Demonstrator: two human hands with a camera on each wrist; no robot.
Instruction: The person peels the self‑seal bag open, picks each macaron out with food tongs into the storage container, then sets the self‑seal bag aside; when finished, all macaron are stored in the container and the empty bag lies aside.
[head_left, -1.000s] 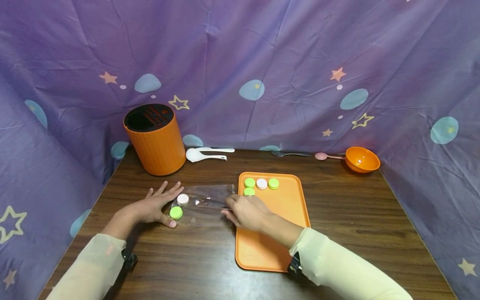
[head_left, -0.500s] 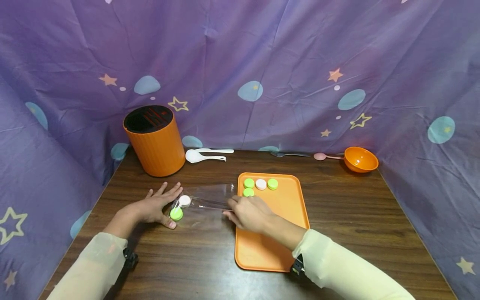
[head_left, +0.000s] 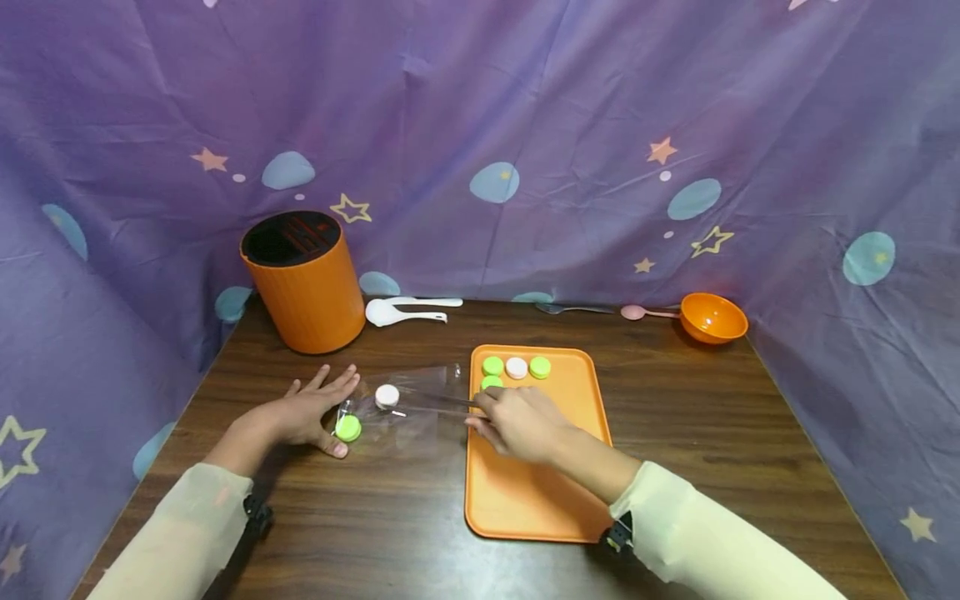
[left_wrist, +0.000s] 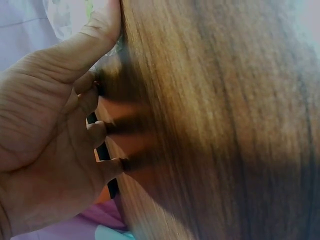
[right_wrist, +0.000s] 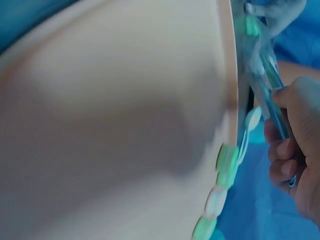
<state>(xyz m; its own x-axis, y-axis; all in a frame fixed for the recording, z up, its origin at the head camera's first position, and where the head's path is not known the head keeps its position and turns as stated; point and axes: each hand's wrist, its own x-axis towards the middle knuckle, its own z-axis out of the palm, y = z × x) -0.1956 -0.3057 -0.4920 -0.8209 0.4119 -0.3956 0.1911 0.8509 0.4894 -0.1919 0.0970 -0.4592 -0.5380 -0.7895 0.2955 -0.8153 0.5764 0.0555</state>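
Note:
My left hand (head_left: 303, 417) rests on the table with its fingers spread at the left end of a clear plastic bag (head_left: 429, 377). Beside its thumb lies a green macaron-like disc (head_left: 348, 428), seen through the film. My right hand (head_left: 519, 423) grips thin tongs (right_wrist: 278, 116) over the tray's left edge. Their tips reach left to a pale pink disc (head_left: 387, 396) within the bag's outline. Whether the tips pinch it is hard to tell. In the left wrist view, the thumb and fingers touch the tabletop.
An orange tray (head_left: 540, 500) holds a pale pink disc (head_left: 516, 367) and several green ones near its far left corner. Farther back stand an orange knife block (head_left: 307, 292), white spoons (head_left: 382, 313), a fork (head_left: 551, 308), a pink spoon (head_left: 633, 312) and an orange bowl (head_left: 713, 319).
The pale pink disc has slid right, away from my left hand. My right hand with the tongs has moved slightly right. The left hand has stayed in place.

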